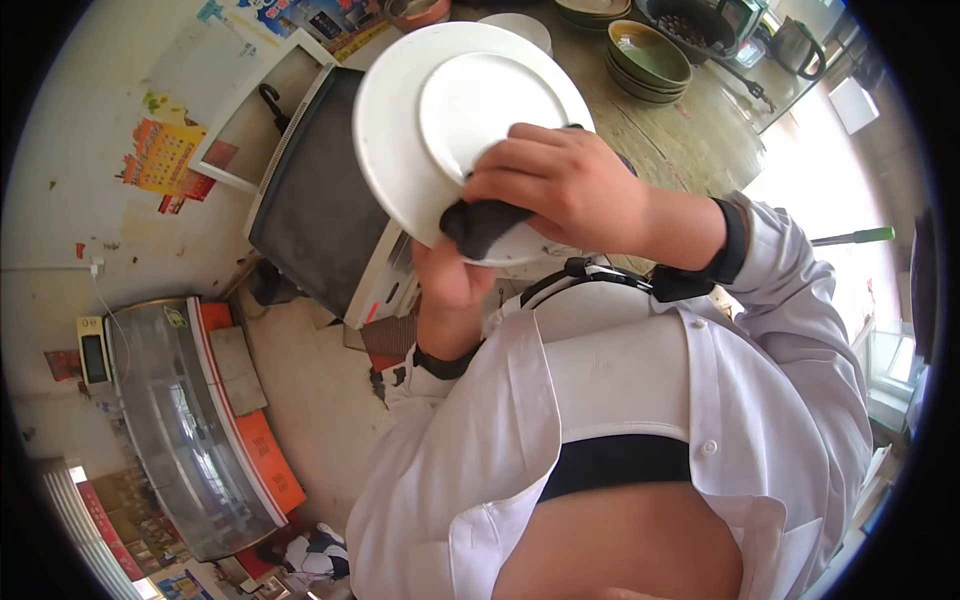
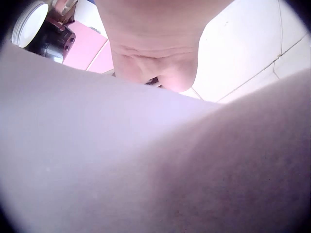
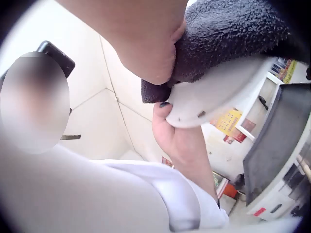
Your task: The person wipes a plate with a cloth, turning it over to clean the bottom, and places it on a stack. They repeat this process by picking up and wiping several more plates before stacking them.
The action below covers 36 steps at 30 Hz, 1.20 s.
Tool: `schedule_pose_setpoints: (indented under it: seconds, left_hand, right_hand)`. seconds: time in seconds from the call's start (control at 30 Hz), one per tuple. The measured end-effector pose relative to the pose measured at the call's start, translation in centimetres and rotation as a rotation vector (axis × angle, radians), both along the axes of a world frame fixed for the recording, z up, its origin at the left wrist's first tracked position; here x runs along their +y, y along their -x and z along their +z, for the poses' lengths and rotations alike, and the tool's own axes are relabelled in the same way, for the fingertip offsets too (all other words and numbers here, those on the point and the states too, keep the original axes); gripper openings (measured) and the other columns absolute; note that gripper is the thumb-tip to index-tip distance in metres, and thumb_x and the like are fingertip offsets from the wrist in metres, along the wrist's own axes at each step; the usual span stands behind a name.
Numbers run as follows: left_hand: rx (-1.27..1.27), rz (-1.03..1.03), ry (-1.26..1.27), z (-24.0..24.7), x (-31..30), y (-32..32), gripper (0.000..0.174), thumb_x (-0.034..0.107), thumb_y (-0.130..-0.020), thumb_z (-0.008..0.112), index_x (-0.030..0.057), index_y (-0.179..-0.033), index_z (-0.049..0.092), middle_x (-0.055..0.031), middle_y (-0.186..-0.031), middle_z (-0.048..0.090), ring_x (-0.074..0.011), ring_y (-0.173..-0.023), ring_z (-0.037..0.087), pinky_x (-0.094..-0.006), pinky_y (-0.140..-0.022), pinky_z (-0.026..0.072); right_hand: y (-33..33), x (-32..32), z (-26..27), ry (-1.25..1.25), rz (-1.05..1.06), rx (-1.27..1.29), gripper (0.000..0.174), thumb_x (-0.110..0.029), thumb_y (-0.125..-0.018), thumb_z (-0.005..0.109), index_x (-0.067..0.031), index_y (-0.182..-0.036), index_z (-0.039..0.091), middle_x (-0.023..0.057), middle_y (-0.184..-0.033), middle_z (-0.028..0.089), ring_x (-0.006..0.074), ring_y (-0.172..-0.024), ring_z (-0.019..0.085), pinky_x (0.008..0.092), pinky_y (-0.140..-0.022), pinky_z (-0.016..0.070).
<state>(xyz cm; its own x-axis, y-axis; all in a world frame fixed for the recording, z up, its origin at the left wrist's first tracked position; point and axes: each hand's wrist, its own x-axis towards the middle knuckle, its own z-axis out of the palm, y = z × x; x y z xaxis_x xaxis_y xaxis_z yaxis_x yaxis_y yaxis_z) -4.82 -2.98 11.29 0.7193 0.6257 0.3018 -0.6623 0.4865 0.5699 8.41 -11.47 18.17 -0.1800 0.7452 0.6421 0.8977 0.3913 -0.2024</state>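
A round white plate (image 1: 395, 130) is held up tilted in front of the chest, the ring on its underside facing the head camera. My left hand (image 1: 455, 275) grips its lower rim; in the right wrist view the left thumb (image 3: 164, 114) lies on the rim. Bunched in my right hand (image 1: 565, 185) is a dark grey fuzzy cloth (image 3: 228, 43), which lies against the plate's face. The left hand's fingers are mostly hidden behind the plate. In the left wrist view, a white sleeve (image 2: 97, 126) covers most of the picture below the left hand (image 2: 155, 63).
On the wooden table (image 1: 710, 150) beyond the plate stand stacked green bowls (image 1: 650, 60), a black pan (image 1: 690, 25) and a kettle (image 1: 797, 48). A dark-topped appliance (image 1: 320, 190) is close on the left. Farther off is a glass-fronted cabinet (image 1: 185, 400) with orange panels.
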Motion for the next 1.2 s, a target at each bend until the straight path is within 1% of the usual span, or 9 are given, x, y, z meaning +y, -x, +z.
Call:
schedule_pose_setpoints:
  seconds: [0.13,0.2,0.23,0.33,0.47,0.57,0.8,0.97,1.2]
  left_hand:
    - [0.126,-0.001,0.042,2.2,-1.2,0.0,0.059,-0.002,-0.051,0.038,-0.0054,-0.110,0.038,-0.0139,-0.101,0.048,-0.0210,-0.095,0.048,-0.0303,-0.083,0.0393]
    - [0.169,0.084,0.027,1.9,-0.8,0.3,0.059,-0.002,-0.050,0.038,-0.0057,-0.109,0.038,-0.0142,-0.101,0.047,-0.0213,-0.093,0.049,-0.0302,-0.082,0.0401]
    - [0.209,0.179,0.049,2.1,-0.7,0.4,0.059,0.000,-0.050,0.039,-0.0060,-0.108,0.038,-0.0141,-0.101,0.048,-0.0224,-0.093,0.049,-0.0313,-0.081,0.0412]
    - [0.128,0.157,0.002,2.2,0.3,0.6,0.064,0.000,-0.049,0.038,-0.0086,-0.112,0.031,-0.0180,-0.103,0.045,-0.0285,-0.097,0.047,-0.0347,-0.082,0.0412]
    - [0.181,0.191,0.005,2.5,0.7,0.8,0.067,0.000,-0.049,0.038,-0.0091,-0.114,0.028,-0.0198,-0.105,0.043,-0.0305,-0.098,0.045,-0.0351,-0.084,0.0403]
    - [0.124,0.185,-0.017,2.5,0.8,0.8,0.063,0.000,-0.050,0.036,-0.0106,-0.112,0.032,-0.0196,-0.103,0.045,-0.0294,-0.095,0.047,-0.0348,-0.081,0.0417]
    - [0.101,0.167,0.023,2.4,0.9,0.8,0.067,0.001,-0.049,0.037,-0.0085,-0.115,0.029,-0.0187,-0.104,0.044,-0.0286,-0.098,0.046,-0.0348,-0.083,0.0407]
    - [0.114,0.329,0.079,3.4,0.4,0.0,0.062,0.005,-0.049,0.038,-0.0069,-0.111,0.034,-0.0169,-0.100,0.045,-0.0266,-0.093,0.048,-0.0329,-0.081,0.0427]
    - [0.102,0.325,0.093,3.5,0.7,0.0,0.061,0.005,-0.051,0.038,-0.0059,-0.111,0.035,-0.0163,-0.099,0.045,-0.0252,-0.092,0.048,-0.0316,-0.079,0.0430]
  right_hand:
    - [0.0,1.4,0.8,-0.049,-0.039,0.109,0.041,0.000,-0.048,0.058,-0.0088,-0.087,0.052,0.0023,-0.086,0.050,0.0210,-0.075,0.050,0.0293,-0.059,0.0437]
    - [0.0,0.6,0.2,0.002,0.038,0.080,0.040,0.000,-0.048,0.058,-0.0088,-0.087,0.053,0.0020,-0.085,0.050,0.0204,-0.075,0.050,0.0292,-0.059,0.0439]
    - [0.3,-0.1,-0.3,0.026,0.050,0.082,0.039,0.000,-0.048,0.058,-0.0093,-0.086,0.053,0.0014,-0.085,0.050,0.0196,-0.075,0.050,0.0295,-0.058,0.0442]
    - [-0.7,-1.5,-1.8,0.078,0.041,0.018,0.039,0.000,-0.048,0.058,-0.0097,-0.086,0.053,0.0009,-0.085,0.050,0.0190,-0.075,0.050,0.0298,-0.057,0.0443]
    - [-2.2,-2.6,-2.0,0.219,0.053,-0.025,0.040,0.001,-0.048,0.058,-0.0096,-0.086,0.053,0.0019,-0.086,0.050,0.0203,-0.078,0.050,0.0307,-0.060,0.0444]
    - [-2.0,-2.1,-0.8,0.067,0.006,0.063,0.034,0.000,-0.054,0.057,-0.0095,-0.086,0.052,0.0022,-0.086,0.050,0.0206,-0.080,0.050,0.0307,-0.063,0.0446]
    - [-1.3,-1.4,0.2,-0.007,-0.213,0.254,0.039,-0.001,-0.053,0.059,-0.0077,-0.090,0.051,0.0052,-0.086,0.049,0.0242,-0.083,0.049,0.0322,-0.068,0.0434]
    - [1.3,-0.9,-1.3,-0.015,-0.212,0.241,0.038,-0.004,-0.054,0.059,-0.0076,-0.091,0.051,0.0038,-0.087,0.049,0.0215,-0.082,0.050,0.0300,-0.067,0.0448]
    - [1.8,-0.5,-1.4,-0.030,-0.189,0.258,0.038,-0.005,-0.054,0.060,-0.0084,-0.091,0.051,0.0023,-0.087,0.048,0.0192,-0.082,0.050,0.0278,-0.063,0.0457]
